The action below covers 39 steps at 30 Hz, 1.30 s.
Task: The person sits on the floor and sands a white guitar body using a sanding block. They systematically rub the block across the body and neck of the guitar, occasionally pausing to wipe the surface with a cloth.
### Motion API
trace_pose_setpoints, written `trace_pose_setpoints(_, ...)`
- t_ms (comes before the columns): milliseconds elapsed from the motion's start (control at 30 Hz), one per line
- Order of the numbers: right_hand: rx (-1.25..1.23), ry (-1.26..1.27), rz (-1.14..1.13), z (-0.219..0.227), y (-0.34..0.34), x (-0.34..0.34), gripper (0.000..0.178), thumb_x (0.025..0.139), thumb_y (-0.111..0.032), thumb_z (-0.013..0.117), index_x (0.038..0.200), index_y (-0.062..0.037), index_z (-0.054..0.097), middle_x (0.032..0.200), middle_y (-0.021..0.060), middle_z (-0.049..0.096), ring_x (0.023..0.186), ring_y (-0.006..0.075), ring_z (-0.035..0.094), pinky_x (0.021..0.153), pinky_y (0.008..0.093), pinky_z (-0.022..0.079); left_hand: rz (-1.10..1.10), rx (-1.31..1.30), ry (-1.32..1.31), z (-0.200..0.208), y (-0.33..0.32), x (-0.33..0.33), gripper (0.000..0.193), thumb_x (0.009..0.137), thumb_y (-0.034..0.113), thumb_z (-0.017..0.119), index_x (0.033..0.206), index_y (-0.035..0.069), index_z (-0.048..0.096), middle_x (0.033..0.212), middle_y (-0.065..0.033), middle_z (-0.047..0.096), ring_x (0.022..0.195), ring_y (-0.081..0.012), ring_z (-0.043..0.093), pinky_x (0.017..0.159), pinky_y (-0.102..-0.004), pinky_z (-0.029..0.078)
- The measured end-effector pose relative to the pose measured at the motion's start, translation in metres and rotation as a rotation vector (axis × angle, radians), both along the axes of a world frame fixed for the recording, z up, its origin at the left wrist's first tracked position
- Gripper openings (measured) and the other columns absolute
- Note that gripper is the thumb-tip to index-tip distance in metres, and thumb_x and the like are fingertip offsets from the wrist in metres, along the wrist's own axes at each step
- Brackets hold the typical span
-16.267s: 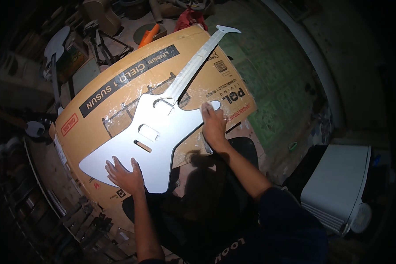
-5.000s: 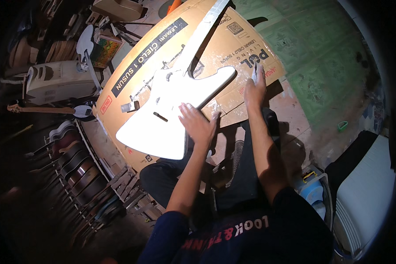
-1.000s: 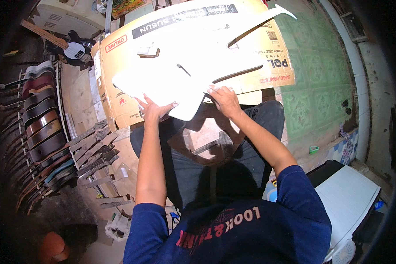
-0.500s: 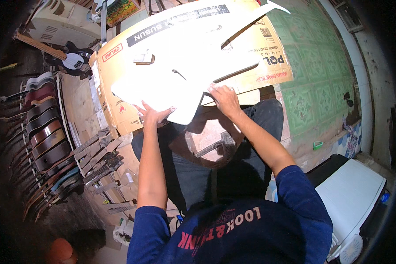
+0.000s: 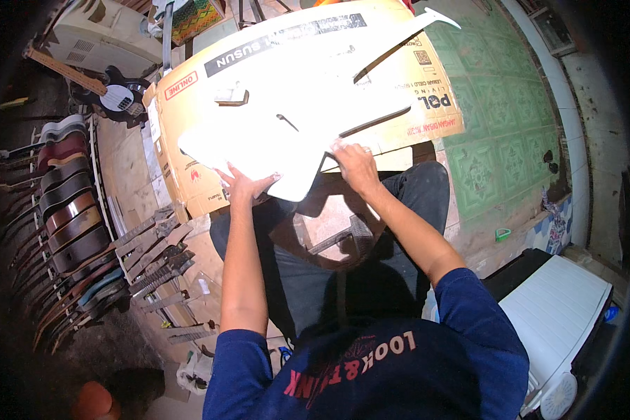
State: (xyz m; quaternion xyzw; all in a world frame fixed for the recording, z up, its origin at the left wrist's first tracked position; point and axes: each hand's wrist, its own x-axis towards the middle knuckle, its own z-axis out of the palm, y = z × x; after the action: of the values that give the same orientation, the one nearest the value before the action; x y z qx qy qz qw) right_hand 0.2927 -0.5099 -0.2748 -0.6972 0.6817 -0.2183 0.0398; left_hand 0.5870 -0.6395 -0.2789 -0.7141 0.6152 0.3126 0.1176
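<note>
A white electric guitar (image 5: pixel 297 171), angular in the body with a long neck, lies on a cardboard sheet (image 5: pixel 178 157) in front of me. Bright light washes out most of its surface. My left hand (image 5: pixel 245 185) rests on the near left edge of the body with its fingers spread. At the notch in the near edge, my right hand (image 5: pixel 355 165) has its fingers curled together against the rim. Whatever may be pinched in those fingers is hidden. A small pale block-like shape (image 5: pixel 232 96) shows on the far left, beyond the left hand.
A rack of several guitars (image 5: pixel 73 203) stands at the left, near a dark guitar (image 5: pixel 122 98). Guitar necks (image 5: pixel 157 262) are stacked beside my left arm. Between my legs is a round-seated stool (image 5: pixel 315 217). A white lidded box (image 5: pixel 556 308) sits at the lower right.
My right hand has shifted slightly down and left along the notch. The left hand stays almost in place on the guitar, which has barely moved.
</note>
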Motion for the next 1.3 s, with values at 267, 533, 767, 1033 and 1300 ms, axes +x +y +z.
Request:
trace_pose_setpoints(267,-0.026,0.055,-0.103,0.006,0.000,-0.004,0.032,0.085,-0.007,0.063,0.117,-0.0108,0.067,0.123,0.0068,0.068,0.098,0.0275,0.065,0.085,0.0442,0.052,-0.043,0.028,0.009,0.013,0.003,-0.012,0.161,0.051,0.084,0.079,0.157,-0.010,0.004,0.164,-0.0327,-0.014,0.149,-0.0491,-0.025,0.124,-0.0621,0.005)
trace_pose_setpoints(533,-0.034,0.044,-0.113,0.008,-0.002,0.002,0.031,0.086,-0.007,0.062,0.116,-0.0094,0.066,0.122,0.0087,0.067,0.098,0.0289,0.065,0.085,0.0445,0.052,0.014,-0.009,0.032,0.010,0.004,-0.006,0.166,0.049,0.081,0.082,0.156,-0.012,-0.005,0.164,-0.0323,-0.016,0.150,-0.0467,-0.024,0.125,-0.0589,0.009)
trace_pose_setpoints(767,0.008,0.032,-0.128,0.003,0.001,0.002,0.033,0.086,-0.007,0.061,0.118,-0.0100,0.066,0.124,0.0092,0.067,0.100,0.0288,0.064,0.084,0.0459,0.052,0.043,0.020,0.039,0.022,0.006,-0.013,0.171,0.046,0.081,0.084,0.155,-0.011,-0.010,0.161,-0.0351,-0.019,0.153,-0.0484,-0.012,0.124,-0.0562,0.017)
trace_pose_setpoints(1033,0.012,0.034,-0.207,0.002,0.001,-0.003,0.031,0.088,-0.007,0.060,0.119,-0.0084,0.066,0.130,0.0098,0.065,0.101,0.0297,0.064,0.087,0.0459,0.051,0.029,0.003,0.032,0.013,0.004,-0.009,0.173,0.044,0.079,0.086,0.155,-0.010,-0.012,0.160,-0.0358,-0.021,0.153,-0.0484,-0.010,0.124,-0.0545,0.019)
trace_pose_setpoints(1300,0.058,-0.009,-0.252,0.002,-0.001,-0.013,0.047,0.084,-0.002,0.065,0.130,-0.0079,0.062,0.136,0.0107,0.061,0.104,0.0314,0.063,0.089,0.0460,0.051,0.058,-0.052,0.073,0.013,0.007,-0.008,0.170,0.046,0.081,0.084,0.156,-0.010,-0.008,0.162,-0.0344,-0.018,0.151,-0.0469,-0.021,0.125,-0.0580,0.012)
